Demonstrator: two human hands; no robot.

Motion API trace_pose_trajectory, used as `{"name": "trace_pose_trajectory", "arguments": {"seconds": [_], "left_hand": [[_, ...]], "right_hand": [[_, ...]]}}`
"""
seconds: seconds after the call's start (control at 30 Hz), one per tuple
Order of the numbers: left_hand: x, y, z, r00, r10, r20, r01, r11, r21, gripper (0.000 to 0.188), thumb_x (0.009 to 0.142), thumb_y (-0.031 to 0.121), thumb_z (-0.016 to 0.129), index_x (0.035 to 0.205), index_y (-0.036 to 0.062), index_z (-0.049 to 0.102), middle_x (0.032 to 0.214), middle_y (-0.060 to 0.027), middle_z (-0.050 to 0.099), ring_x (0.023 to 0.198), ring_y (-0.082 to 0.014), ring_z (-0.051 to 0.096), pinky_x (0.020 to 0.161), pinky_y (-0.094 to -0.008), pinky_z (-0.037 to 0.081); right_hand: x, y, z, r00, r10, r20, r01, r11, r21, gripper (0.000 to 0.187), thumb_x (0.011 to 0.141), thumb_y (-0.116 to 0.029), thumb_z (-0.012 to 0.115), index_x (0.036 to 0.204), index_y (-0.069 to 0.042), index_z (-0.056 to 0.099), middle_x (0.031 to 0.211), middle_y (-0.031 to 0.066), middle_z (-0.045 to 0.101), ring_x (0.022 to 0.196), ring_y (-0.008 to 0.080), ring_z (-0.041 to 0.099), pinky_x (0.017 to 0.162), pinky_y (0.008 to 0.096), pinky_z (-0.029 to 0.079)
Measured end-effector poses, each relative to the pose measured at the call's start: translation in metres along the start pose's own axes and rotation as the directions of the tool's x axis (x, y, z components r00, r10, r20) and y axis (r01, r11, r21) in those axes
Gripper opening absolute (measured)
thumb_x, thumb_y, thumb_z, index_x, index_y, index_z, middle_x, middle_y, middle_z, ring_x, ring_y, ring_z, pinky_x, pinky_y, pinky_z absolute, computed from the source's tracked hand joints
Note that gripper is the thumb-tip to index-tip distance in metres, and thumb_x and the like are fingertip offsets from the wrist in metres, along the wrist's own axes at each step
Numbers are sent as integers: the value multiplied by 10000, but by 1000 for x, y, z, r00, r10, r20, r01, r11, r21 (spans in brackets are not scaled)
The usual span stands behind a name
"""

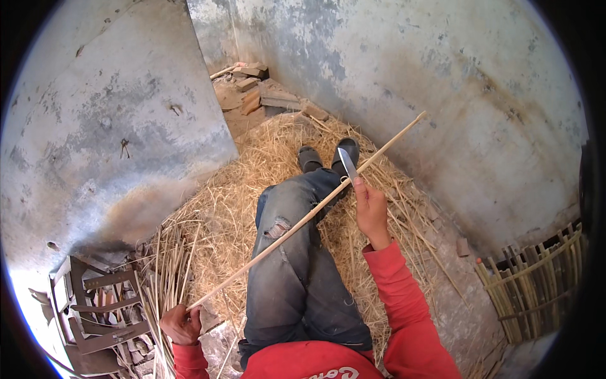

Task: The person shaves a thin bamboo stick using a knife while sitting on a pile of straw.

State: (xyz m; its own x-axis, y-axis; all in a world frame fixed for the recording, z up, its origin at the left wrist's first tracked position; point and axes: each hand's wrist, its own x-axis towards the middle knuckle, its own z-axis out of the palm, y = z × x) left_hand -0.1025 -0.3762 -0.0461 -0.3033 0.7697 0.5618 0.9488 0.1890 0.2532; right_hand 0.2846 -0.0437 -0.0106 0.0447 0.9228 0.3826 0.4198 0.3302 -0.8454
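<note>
A long, pale bamboo strip [278, 244] runs slantwise across my lap, from low on the left to high on the right. My left hand [181, 324] is closed round its lower end. In my right hand [371, 211] is a knife [348, 165], its bright blade pointing up and away from me. The blade lies against the strip near my knee, and a small curled shaving [344, 180] shows beside it. My right fingers wrap the knife's handle, which they mostly hide.
Shavings [230, 189] cover the floor round my legs and sandals [346, 151]. Thin strips [170, 259] lie in a bundle on the left, beside a dark broken frame [104, 303]. Bricks and rubble [278, 98] fill the far corner. A woven bamboo basket [536, 284] stands right; walls [454, 76] enclose the space.
</note>
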Motion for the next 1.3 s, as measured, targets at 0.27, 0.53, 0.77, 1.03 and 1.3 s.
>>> {"name": "trace_pose_trajectory", "arguments": {"seconds": [0.27,0.53,0.77,1.03,1.3], "left_hand": [[4,7,3,1000,-6,-7,6,1000,-24,604,954,459,719,599,80,410,505,-102,382,414,-304,393,449,-427,284],[19,43,10,998,-33,45,36,997,-72,531,885,345,807,597,51,473,520,-144,399,447,-347,427,471,-427,308],[12,13,5,999,0,34,0,1000,6,610,956,489,722,601,80,441,511,-88,387,427,-280,403,455,-412,290],[5,9,18,998,52,-35,-51,998,27,619,949,494,725,603,78,424,515,-92,389,428,-289,404,455,-422,279],[7,13,19,999,-11,38,12,999,-33,576,926,431,765,606,76,443,511,-106,401,426,-304,412,452,-430,283]], "right_hand": [[-3,-9,-15,986,65,151,-60,998,-33,543,1089,-415,553,807,38,654,584,149,456,543,202,434,545,405,386],[-60,-48,26,950,12,313,-57,989,135,444,1076,-339,595,854,33,693,599,153,474,557,171,445,546,387,395],[0,-7,-10,1000,7,9,-7,997,74,482,1087,-361,571,822,32,658,588,30,404,567,132,373,529,362,308],[34,20,-29,987,-39,-153,18,990,-137,494,1093,-370,556,821,32,652,581,98,401,550,157,376,518,394,320],[-39,-12,22,999,-36,38,31,992,123,467,1093,-341,571,796,14,627,579,161,443,515,222,393,506,395,365]]}}
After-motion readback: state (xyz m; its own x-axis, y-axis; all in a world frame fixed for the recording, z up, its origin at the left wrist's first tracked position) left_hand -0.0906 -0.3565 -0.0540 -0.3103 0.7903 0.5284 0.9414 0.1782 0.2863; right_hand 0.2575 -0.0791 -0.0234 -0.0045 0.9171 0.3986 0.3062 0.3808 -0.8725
